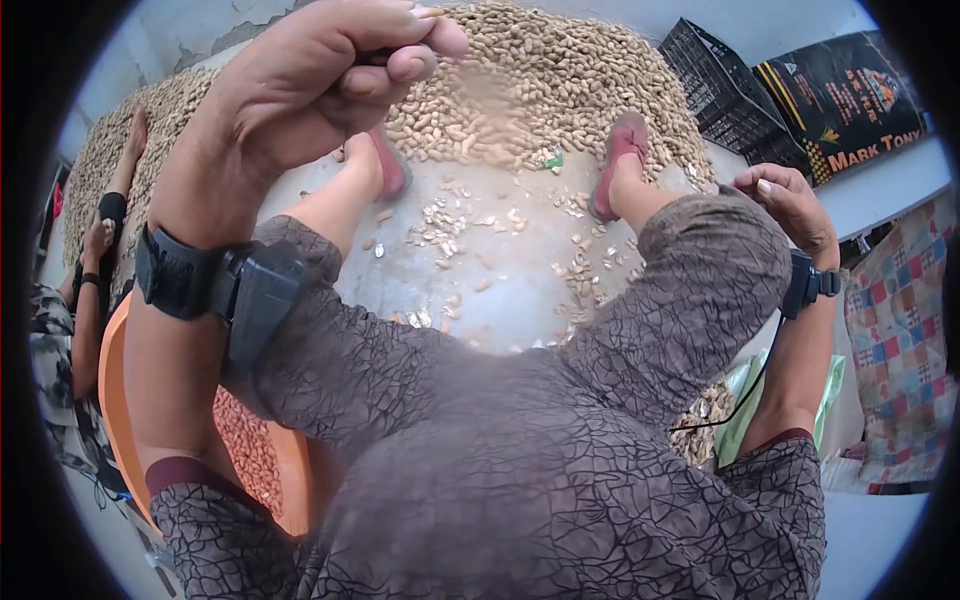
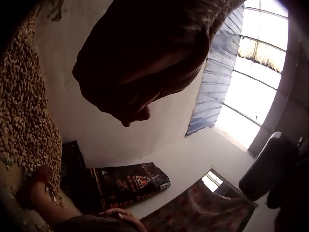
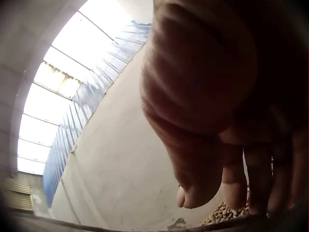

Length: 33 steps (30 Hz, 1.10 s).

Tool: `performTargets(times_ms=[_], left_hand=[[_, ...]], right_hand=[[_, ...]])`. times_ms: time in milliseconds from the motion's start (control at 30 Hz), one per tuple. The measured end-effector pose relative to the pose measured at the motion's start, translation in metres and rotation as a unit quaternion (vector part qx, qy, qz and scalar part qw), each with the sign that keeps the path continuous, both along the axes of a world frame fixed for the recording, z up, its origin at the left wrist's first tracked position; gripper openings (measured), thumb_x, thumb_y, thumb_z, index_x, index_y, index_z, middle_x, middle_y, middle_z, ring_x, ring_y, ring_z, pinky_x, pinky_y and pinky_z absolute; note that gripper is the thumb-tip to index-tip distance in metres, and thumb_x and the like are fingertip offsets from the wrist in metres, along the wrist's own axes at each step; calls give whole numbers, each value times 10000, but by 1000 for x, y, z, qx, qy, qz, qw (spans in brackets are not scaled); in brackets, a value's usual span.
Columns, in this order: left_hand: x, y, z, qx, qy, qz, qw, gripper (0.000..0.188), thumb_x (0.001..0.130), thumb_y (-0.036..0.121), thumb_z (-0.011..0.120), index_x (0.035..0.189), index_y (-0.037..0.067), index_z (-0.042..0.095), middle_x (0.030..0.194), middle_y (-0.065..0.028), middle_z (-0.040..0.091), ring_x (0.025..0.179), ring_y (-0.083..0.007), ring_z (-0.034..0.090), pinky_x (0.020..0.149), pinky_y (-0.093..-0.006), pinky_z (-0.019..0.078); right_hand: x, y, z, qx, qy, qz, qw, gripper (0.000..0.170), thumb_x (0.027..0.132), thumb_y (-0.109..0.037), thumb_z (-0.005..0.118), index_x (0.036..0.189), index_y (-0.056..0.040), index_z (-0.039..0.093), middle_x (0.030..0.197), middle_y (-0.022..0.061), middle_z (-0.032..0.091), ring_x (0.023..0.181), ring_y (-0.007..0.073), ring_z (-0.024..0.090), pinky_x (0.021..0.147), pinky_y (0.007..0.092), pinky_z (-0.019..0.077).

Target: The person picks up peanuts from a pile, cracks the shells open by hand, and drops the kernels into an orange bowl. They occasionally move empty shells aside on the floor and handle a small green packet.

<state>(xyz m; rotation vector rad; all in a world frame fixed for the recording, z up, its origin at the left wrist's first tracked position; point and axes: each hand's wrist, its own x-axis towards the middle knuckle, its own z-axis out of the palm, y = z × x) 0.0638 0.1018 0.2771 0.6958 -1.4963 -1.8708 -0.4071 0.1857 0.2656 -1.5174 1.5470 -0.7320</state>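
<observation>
My left hand (image 1: 340, 75) is raised high at the top of the head view, its fingers curled in. A small tan piece (image 1: 430, 13) shows at the tips of its thumb and forefinger, partly cut off by the frame edge; I cannot tell what it is. In the left wrist view the same hand is a dark shape against the wall. My right hand (image 1: 790, 205) lies beside the right knee with its fingers loosely bent, and no object shows in it. Ahead of both hands spreads a big heap of unshelled peanuts (image 1: 560, 75).
An orange tub (image 1: 115, 400) of red peanut kernels (image 1: 250, 455) stands at my left. Shells (image 1: 440, 225) litter the floor between my feet. At right are a black crate (image 1: 725, 95), a black sack (image 1: 850, 100) and a green bag (image 1: 740, 430) by shells. Another person (image 1: 85, 340) sits far left.
</observation>
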Motion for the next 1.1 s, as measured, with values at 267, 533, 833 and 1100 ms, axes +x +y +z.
performTargets(times_ms=[267,533,833,1100], left_hand=[[0,-12,-6,-22,-11,-26,999,217,940,163,471,990,-28,562,644,31,497,436,37,349,362,-68,281],[-5,-10,-7,-11,-19,10,1000,156,899,118,514,918,-7,605,617,25,539,436,13,387,372,-93,307],[-4,-33,-29,23,-34,16,999,203,930,181,495,976,-3,568,617,46,482,413,30,301,337,-97,220],[-16,-43,-34,63,-54,50,995,199,926,185,504,963,0,567,609,51,463,423,29,291,347,-97,217]], right_hand=[[16,-3,4,46,14,8,999,367,829,-280,606,1028,28,595,943,123,651,874,172,647,727,247,508],[27,-20,4,17,37,45,998,347,861,-268,590,1025,38,589,911,140,651,826,170,657,721,273,544],[15,-50,17,36,168,43,984,415,817,-328,613,1018,35,594,883,120,651,785,169,655,687,259,535],[34,-91,-3,79,230,117,963,352,804,-304,624,954,14,619,848,95,647,763,157,640,670,260,524]])
